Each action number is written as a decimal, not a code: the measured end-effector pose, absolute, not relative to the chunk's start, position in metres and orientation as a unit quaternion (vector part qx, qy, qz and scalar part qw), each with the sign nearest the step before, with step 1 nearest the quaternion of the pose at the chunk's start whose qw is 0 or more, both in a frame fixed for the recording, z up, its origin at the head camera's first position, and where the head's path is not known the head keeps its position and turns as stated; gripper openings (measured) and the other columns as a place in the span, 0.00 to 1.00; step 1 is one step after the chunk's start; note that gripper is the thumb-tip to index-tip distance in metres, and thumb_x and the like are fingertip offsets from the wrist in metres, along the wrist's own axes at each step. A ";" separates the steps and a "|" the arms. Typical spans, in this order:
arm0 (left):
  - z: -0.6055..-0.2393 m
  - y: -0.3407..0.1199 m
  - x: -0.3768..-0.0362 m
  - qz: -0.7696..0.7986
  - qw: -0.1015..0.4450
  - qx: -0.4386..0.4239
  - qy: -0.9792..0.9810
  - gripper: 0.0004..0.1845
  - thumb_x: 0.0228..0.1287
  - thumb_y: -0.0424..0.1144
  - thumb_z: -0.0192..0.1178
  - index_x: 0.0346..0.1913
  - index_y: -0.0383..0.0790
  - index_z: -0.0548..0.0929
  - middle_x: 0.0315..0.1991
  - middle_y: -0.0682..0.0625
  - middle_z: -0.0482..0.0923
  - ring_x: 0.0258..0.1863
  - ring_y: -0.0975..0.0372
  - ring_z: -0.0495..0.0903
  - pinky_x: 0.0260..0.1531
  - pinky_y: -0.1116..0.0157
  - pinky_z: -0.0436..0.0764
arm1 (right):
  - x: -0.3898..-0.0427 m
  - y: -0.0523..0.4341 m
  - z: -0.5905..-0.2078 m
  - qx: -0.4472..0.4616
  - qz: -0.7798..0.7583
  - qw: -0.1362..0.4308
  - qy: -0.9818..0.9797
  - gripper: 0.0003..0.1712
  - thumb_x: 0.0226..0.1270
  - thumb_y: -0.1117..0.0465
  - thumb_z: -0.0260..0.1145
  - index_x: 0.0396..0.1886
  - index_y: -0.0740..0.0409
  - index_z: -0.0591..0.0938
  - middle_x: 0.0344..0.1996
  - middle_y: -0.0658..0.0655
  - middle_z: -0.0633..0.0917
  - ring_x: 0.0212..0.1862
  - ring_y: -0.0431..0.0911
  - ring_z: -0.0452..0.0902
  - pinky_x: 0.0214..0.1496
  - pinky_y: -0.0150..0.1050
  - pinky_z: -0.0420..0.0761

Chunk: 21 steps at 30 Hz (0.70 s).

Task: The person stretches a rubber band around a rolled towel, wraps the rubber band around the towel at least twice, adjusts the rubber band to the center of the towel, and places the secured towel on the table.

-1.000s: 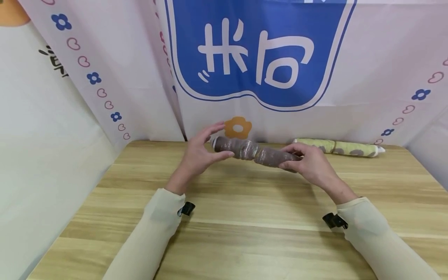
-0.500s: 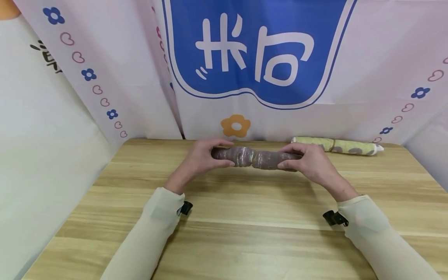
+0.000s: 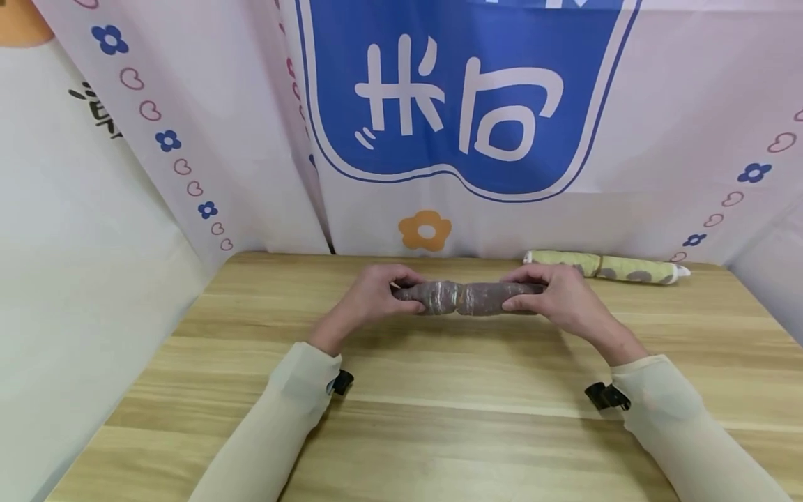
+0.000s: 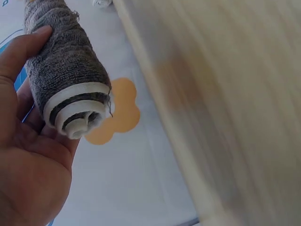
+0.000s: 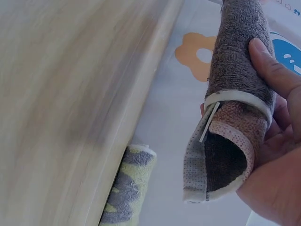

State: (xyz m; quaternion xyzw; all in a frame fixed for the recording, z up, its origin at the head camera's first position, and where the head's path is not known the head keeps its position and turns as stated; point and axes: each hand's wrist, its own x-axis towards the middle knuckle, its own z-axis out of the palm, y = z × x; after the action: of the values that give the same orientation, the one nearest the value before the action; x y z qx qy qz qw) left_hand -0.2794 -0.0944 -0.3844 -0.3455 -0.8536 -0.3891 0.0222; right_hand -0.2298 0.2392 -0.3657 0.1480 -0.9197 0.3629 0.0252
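A rolled grey-brown towel (image 3: 483, 298) is held level between my two hands, with a thin band round its middle. My left hand (image 3: 375, 298) grips its left end, thumb on the near side and fingers on the far side. In the left wrist view that end of the towel (image 4: 70, 80) shows a white-edged spiral. My right hand (image 3: 561, 296) grips the other end the same way. The right wrist view shows a loose, pale-edged fold at the towel's right end (image 5: 237, 61). Its underside is hidden, and a faint shadow lies below on the table.
A second rolled towel, yellow-green with grey patches (image 3: 636, 270), lies at the back right of the wooden table (image 3: 452, 432), partly behind my right hand. A white printed cloth backdrop (image 3: 671, 139) stands along the table's back edge.
My left hand has closed round the towel's left end, where it was spread open beside it. The towel has levelled out and come slightly towards me.
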 end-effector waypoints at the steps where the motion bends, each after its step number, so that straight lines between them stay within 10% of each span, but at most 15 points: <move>1: -0.386 -0.093 -0.279 -0.393 0.023 -0.346 -0.852 0.18 0.57 0.31 0.81 0.51 0.35 0.90 0.45 0.46 0.89 0.44 0.58 0.86 0.44 0.64 0.87 | -0.230 0.240 -0.366 0.150 0.360 0.027 -0.920 0.20 0.63 0.54 0.82 0.54 0.50 0.91 0.49 0.53 0.90 0.49 0.49 0.86 0.49 0.47 0.83; 21: -0.382 -0.063 -0.279 -0.370 0.025 -0.348 -0.861 0.13 0.60 0.37 0.80 0.47 0.40 0.92 0.41 0.54 0.87 0.40 0.65 0.84 0.42 0.68 0.85 | -0.229 0.270 -0.366 0.181 0.302 0.035 -0.935 0.20 0.66 0.54 0.81 0.56 0.51 0.90 0.53 0.57 0.89 0.53 0.55 0.85 0.54 0.56 0.83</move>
State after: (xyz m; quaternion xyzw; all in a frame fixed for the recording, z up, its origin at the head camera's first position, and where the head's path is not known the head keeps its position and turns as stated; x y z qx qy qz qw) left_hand -0.2794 -0.0633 -0.3820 -0.3476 -0.8611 -0.3702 0.0255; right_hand -0.2285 0.2705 -0.3659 0.1814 -0.9354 0.3016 0.0347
